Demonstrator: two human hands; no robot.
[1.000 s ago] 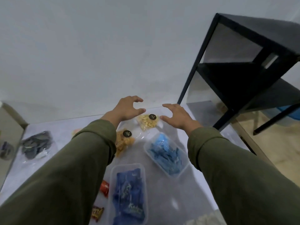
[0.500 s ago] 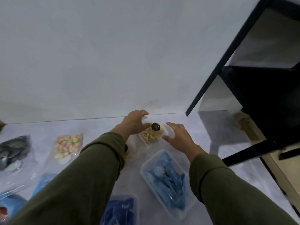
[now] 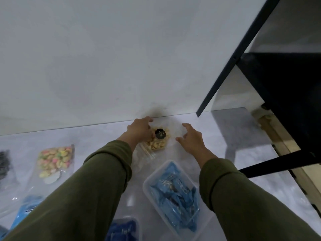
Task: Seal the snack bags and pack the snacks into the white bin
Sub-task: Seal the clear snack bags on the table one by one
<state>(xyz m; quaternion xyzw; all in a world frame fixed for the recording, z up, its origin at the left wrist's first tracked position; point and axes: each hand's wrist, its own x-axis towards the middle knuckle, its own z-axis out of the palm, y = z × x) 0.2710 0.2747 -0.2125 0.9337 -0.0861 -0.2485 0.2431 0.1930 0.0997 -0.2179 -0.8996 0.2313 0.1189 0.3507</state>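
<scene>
A clear bag of yellow nuts (image 3: 157, 143) with a round black sticker lies near the wall at the back of the table. My left hand (image 3: 139, 128) rests on the bag's left side, fingers curled over it. Just right of the bag hovers my right hand (image 3: 192, 138), fingers spread and apart from it. A bag of pink and yellow snacks (image 3: 54, 158) lies further left. No white bin shows in view.
A clear tub of light blue packets (image 3: 175, 192) sits below my right hand, and a tub of dark blue packets (image 3: 124, 229) is at the bottom edge. A dark bag (image 3: 4, 162) lies far left. A black metal shelf (image 3: 278, 80) stands right.
Both hands have reached further toward the wall. My left hand has come down onto the nut bag, and my right hand has closed in beside it. The camera has tilted forward.
</scene>
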